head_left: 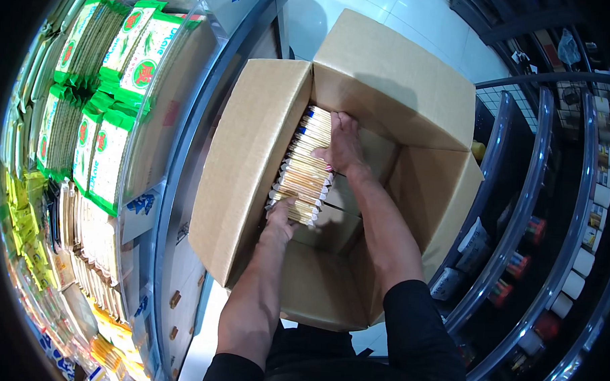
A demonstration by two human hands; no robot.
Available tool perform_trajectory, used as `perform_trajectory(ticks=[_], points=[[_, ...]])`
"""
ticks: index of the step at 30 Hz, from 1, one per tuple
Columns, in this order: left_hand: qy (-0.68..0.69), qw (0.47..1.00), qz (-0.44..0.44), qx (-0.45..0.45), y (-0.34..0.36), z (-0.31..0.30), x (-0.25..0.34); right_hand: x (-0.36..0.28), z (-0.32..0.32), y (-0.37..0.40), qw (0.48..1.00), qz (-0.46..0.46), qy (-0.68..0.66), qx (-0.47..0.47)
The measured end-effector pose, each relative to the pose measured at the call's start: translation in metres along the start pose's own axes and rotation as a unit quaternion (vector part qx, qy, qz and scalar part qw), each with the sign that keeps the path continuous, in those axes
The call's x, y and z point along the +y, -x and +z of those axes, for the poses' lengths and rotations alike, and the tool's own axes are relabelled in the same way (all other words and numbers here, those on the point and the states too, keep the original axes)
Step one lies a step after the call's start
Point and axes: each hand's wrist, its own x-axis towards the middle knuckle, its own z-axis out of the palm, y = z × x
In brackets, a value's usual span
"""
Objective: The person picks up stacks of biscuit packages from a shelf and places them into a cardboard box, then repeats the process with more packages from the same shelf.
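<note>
Inside an open cardboard box (253, 142), a long row of thin, cream-coloured snack packets (307, 170) stands on edge, packed tightly against the left wall. My left hand (282, 215) grips the near end of this row, its fingertips partly hidden behind the packets. Along the right side of the far part, my right hand (343, 143) is closed on the same row, thumb pointing left across it. A few blue and red marks show on the packet edges; their print is too small to read.
Left of the box is a shelf with clear dividers, holding green-and-white packets (128, 151) and yellow packets (25, 228). Dark shelves with shiny rails (529, 212) and small goods stand to the right. Pale floor tiles (418, 33) show beyond the box.
</note>
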Motion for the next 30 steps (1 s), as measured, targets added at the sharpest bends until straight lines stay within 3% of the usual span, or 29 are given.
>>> perform_trajectory(ticks=[9, 19, 21, 24, 30], points=[[0.013, 1.0, 0.009, -0.008, -0.017, -0.013, 0.0, -0.017, -0.021, -0.009, 0.983, 0.051, 0.112, -0.134], [-0.005, 1.0, 0.011, 0.006, -0.016, -0.015, 0.003, -0.016, -0.02, -0.002, 0.972, 0.095, 0.15, -0.155], [-0.008, 1.0, 0.018, 0.003, -0.016, -0.014, 0.002, -0.026, -0.025, 0.002, 0.954, 0.094, 0.21, -0.191], [-0.005, 1.0, 0.026, 0.001, -0.012, -0.016, 0.003, -0.019, -0.022, 0.002, 0.967, 0.099, 0.143, -0.184], [-0.01, 1.0, 0.03, 0.002, -0.013, -0.016, 0.003, -0.018, -0.031, 0.003, 0.952, 0.12, 0.165, -0.228]])
